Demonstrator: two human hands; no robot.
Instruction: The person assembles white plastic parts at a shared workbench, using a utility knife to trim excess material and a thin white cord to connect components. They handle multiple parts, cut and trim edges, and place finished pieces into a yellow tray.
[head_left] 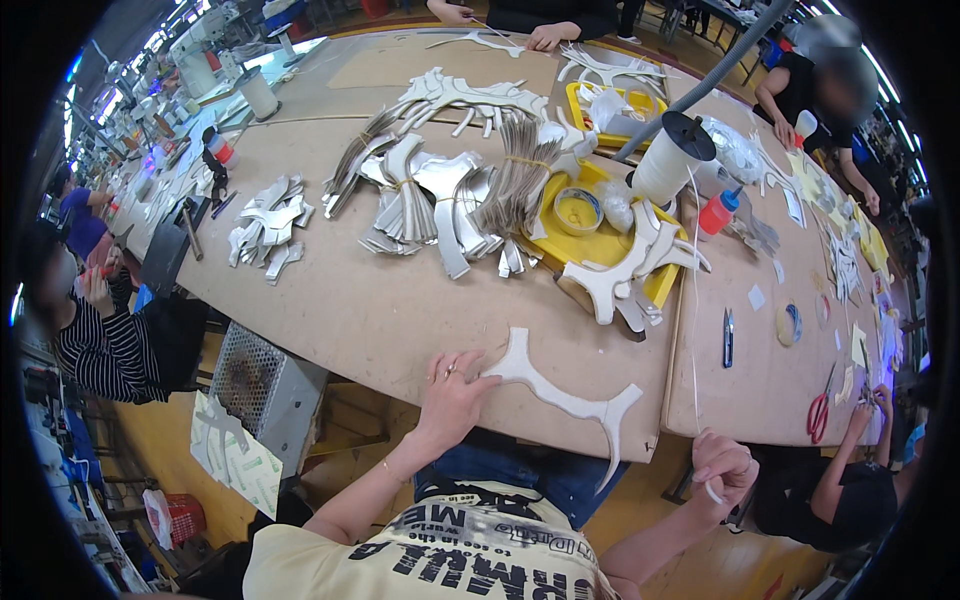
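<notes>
In front of me on the table lies a white branched flat piece [540, 382], perhaps a shoe upper part, its lower right arm reaching past the table edge. My left hand [452, 398] is closed on its left end, thumb against the edge. Off the table's front edge, my right hand [722, 468] is closed on a narrow white tape [696, 370]. A short end of the tape shows below the fingers. From there the tape runs up to a large white spool [672, 158] with a black top.
Bundled pale pieces [410, 190] spread across the table's middle. Beside the spool stand a yellow tray [560, 240] and a red bottle [717, 212] with a blue cap. A blue cutter [728, 338] and red-handled scissors [820, 415] lie at right. Co-workers sit around the table.
</notes>
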